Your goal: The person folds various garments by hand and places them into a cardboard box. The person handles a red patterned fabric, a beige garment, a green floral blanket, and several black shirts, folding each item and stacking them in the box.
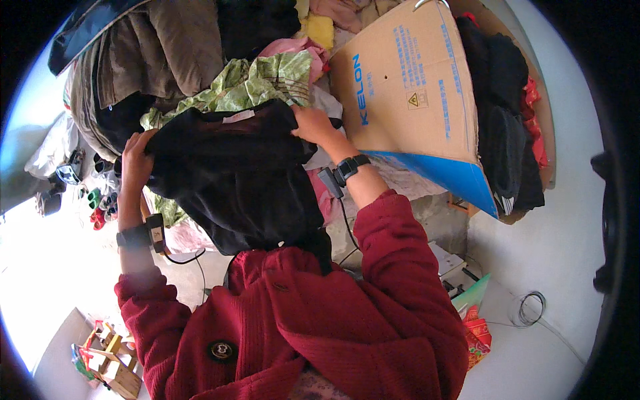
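A black garment (pixel 240 175) with a pale label inside its neckline hangs spread between my two hands, its lower part against my red jacket. My left hand (pixel 137 159) grips its upper left edge, fingers curled over the cloth. At its upper right corner, my right hand (pixel 314 125) pinches the fabric between thumb and fingers. Behind the garment lies a green patterned cloth (pixel 250 80), with a pink cloth (pixel 295 47) beyond it. Both of my wrists carry strapped devices with cables.
A cardboard box (pixel 410 90) with dark clothes (pixel 500 125) beside its panel stands at the right. Brown clothing (pixel 165 50) is heaped at the upper left. Shoes (pixel 97 217) lie on the floor at the left, and a coiled cable (pixel 531 308) at the lower right.
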`<state>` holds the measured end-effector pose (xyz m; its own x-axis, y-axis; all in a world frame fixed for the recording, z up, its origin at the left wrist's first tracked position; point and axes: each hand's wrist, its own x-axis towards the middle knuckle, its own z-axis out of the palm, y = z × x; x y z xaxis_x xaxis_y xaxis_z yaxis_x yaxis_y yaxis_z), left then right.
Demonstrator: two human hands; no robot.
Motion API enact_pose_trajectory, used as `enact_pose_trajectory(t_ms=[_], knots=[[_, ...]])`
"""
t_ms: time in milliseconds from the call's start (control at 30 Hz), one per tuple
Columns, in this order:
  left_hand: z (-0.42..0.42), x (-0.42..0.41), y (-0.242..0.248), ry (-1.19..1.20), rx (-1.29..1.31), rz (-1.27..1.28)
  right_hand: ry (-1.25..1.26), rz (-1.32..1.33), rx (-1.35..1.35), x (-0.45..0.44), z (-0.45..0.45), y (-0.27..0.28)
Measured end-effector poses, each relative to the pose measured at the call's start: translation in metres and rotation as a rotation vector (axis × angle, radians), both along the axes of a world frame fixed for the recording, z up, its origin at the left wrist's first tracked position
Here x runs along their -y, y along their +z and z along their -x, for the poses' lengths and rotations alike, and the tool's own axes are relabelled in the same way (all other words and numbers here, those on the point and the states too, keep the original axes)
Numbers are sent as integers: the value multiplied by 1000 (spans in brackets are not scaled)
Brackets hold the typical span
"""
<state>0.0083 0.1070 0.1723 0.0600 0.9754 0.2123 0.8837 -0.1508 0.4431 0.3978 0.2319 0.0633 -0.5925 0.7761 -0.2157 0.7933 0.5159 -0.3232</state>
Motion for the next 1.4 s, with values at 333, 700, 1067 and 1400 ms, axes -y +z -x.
enact_pose_trajectory(t_ms=[333,700,1067,1400], knots=[[36,-16,39,22,-104,-148,10,-267,-82,-31,9,81],[71,-64,80,189,-188,-347,142,-889,-278,-97,50,163],[-21,126,-40,-18,-95,-298,210,-813,-330,63,-43,40],[-69,220,-123,-112,-63,511,28,63,57,187,-104,-31]])
